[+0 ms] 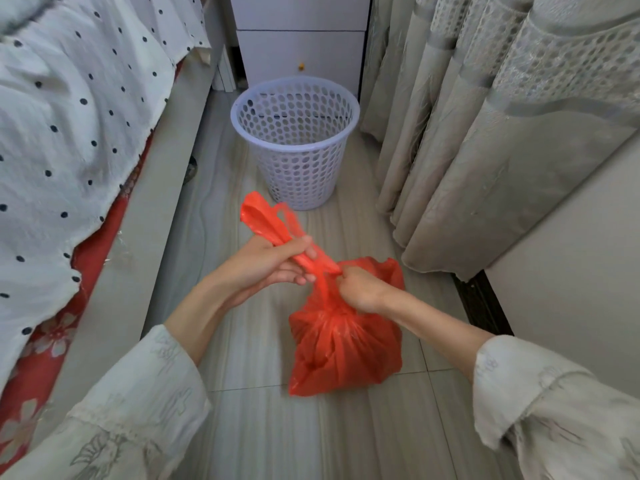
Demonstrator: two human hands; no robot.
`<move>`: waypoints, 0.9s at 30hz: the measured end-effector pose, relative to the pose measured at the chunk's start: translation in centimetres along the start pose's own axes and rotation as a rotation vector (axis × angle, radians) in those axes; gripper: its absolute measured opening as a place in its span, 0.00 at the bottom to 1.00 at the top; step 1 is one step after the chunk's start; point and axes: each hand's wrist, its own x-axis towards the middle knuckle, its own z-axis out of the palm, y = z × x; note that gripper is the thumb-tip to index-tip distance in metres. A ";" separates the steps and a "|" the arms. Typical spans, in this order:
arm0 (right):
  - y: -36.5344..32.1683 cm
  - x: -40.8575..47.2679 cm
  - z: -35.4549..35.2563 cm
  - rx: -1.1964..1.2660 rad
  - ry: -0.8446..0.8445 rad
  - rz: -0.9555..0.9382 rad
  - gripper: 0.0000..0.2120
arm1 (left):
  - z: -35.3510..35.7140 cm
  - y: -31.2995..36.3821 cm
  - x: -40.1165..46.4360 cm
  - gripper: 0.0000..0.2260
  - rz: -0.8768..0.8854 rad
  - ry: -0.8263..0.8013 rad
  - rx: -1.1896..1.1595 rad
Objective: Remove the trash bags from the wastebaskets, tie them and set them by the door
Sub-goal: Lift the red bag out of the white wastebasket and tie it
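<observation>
Pale grey floor tiles (263,427) run down a narrow aisle between a bed on the left and long beige curtains (485,133) on the right. At the far end stands a white drawer unit (301,39), its top cut off by the frame edge, and just in front of it a lavender perforated wastebasket (296,140) stands upright with no liner visible through its holes. The bed's polka-dot white cover (69,116) hangs over a red floral sheet (41,344); both run out of view at the left edge. A dark small object against the bed base near the floor is too blurred to identify. Near the middle of the aisle, well in front of the wastebasket, a red trash bag (346,348) sits on the tiles, bulging, its contents hidden by the plastic. The bag's neck is gathered upward into twisted strands. The left hand (270,265) has thumb and fingers curled round one long strand that sticks up and away toward the basket. The right hand (360,289) is fisted tightly on the gathered neck right beside it, its fingertips hidden under the plastic, so whether a knot is formed cannot be told. Both forearms emerge from loose cream patterned sleeves (138,410).
</observation>
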 end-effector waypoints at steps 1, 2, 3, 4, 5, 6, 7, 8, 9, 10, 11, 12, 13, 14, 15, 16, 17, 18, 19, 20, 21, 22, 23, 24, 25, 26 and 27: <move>-0.2 -0.2 0.2 -0.036 -0.018 -0.003 0.16 | 0.3 0.3 0.2 0.10 0.012 0.002 0.003; -0.4 -0.5 0.5 -0.056 -0.032 -0.021 0.16 | 0.6 0.5 0.3 0.10 0.015 0.017 -0.004; -0.5 -0.7 0.7 -0.086 -0.048 -0.069 0.16 | 0.7 0.6 0.5 0.10 0.020 0.037 -0.015; -0.4 -0.9 1.0 -0.102 -0.071 -0.123 0.15 | 0.9 0.6 0.7 0.10 0.030 0.061 -0.028; -0.2 -0.9 1.2 -0.099 -0.093 -0.178 0.13 | 1.0 0.5 0.9 0.10 0.045 0.080 -0.033; 0.0 -0.9 1.4 -0.060 -0.108 -0.219 0.08 | 1.1 0.4 1.1 0.10 0.062 0.094 -0.018; 0.1 -0.9 1.5 -0.004 -0.110 -0.244 0.04 | 1.1 0.0 1.2 0.09 0.083 0.110 0.034; 0.3 -0.6 1.6 0.063 -0.099 -0.250 0.06 | 1.1 -0.5 1.5 0.08 0.108 0.133 0.122; 0.4 -0.4 1.8 0.123 -0.084 -0.237 0.10 | 1.0 -1.1 1.6 0.08 0.130 0.161 0.217; 0.5 -0.3 1.9 0.194 -0.070 -0.209 0.14 | 0.8 -1.9 1.8 0.11 0.146 0.197 0.301; 0.5 -0.2 2.0 0.273 -0.059 -0.176 0.18 | 0.6 -2.6 1.7 0.15 0.160 0.223 0.377; 0.6 -0.1 2.1 0.342 -0.052 -0.136 0.20 | 0.3 -3.3 1.5 0.17 0.183 0.221 0.454; 0.7 -0.1 2.1 0.394 -0.047 -0.094 0.22 | 0.1 -4.1 1.2 0.18 0.206 0.193 0.541; 0.8 0.0 2.0 0.433 -0.050 -0.057 0.23 | -0.2 -4.8 0.9 0.20 0.226 0.155 0.659; 1.0 0.1 1.9 0.470 -0.060 -0.028 0.24 | -0.6 -5.5 0.7 0.21 0.233 0.116 0.790; 1.2 0.3 1.8 0.501 -0.069 -0.003 0.24 | -0.8 -5.6 0.4 0.21 0.229 0.098 0.901; 1.5 0.5 1.8 0.527 -0.074 0.017 0.24 | -1.0 -5.6 0.3 0.19 0.220 0.096 0.961; 1.7 0.7 1.8 0.547 -0.070 0.029 0.23 | -1.1 -5.4 0.2 0.18 0.228 0.100 0.987; 2.0 0.9 1.7 0.564 -0.061 0.040 0.22 | -1.0 -5.0 0.1 0.19 0.254 0.106 0.993; 2.2 1.1 1.6 0.591 -0.051 0.051 0.22 | -0.8 -4.6 0.0 0.20 0.279 0.105 0.998; 2.4 1.2 1.3 0.633 -0.042 0.061 0.21 | -0.5 -4.1 -0.1 0.19 0.297 0.101 0.996; 2.7 1.3 1.0 0.685 -0.034 0.065 0.21 | -0.3 -3.7 -0.2 0.17 0.317 0.098 0.984; 3.0 1.3 0.6 0.733 -0.026 0.063 0.21 | 0.0 -3.3 -0.4 0.16 0.329 0.097 0.964; 3.2 1.3 0.1 0.780 -0.016 0.058 0.20 | 0.4 -2.8 -0.5 0.16 0.333 0.103 0.942; 3.4 1.3 -0.2 0.825 -0.005 0.052 0.18 | 0.7 -2.4 -0.6 0.17 0.326 0.104 0.926; 3.5 1.4 -0.4 0.863 0.003 0.047 0.16 | 1.1 -2.2 -0.7 0.18 0.321 0.099 0.910; 3.6 1.4 -0.6 0.885 0.010 0.043 0.14 | 1.5 -2.0 -0.7 0.18 0.318 0.079 0.883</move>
